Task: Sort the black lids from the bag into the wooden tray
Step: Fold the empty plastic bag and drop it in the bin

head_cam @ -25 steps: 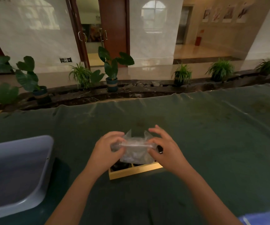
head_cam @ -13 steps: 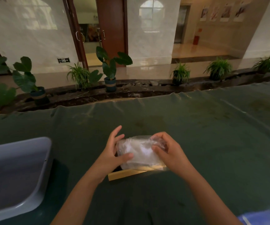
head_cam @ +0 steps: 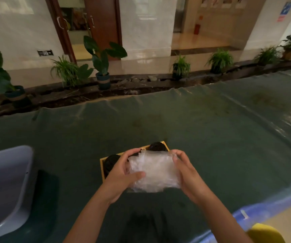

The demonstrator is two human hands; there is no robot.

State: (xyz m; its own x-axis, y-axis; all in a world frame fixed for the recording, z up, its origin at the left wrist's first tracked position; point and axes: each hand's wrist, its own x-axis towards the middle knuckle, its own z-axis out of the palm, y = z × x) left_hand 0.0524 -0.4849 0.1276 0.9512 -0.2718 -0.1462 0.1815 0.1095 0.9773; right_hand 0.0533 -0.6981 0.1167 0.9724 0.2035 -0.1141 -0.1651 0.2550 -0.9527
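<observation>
The left hand (head_cam: 122,170) gripped the left edge of a clear plastic bag (head_cam: 154,173), its thumb laid across the front of the film and its fingers curled over the far top corner. The right hand (head_cam: 185,170) held the opposite edge the same way, fingers bent round the bag's upper right corner. Between the two hands the bag was stretched flat and crumpled; whether anything was inside it could not be told.

Just beyond and beneath the hands sat the wooden tray (head_cam: 102,165) on the green-covered bench (head_cam: 211,137), mostly hidden by the bag. One black lid (head_cam: 111,162) lay in the tray just left of the left hand, touching its knuckles in the view, and another black lid (head_cam: 157,146) showed in the far compartment, between the fingertips of the two hands.

Well to the left of the left hand stood a grey plastic tub (head_cam: 6,186). Far beyond the hands, past the bench edge, a row of potted plants (head_cam: 101,67) lined the floor.
</observation>
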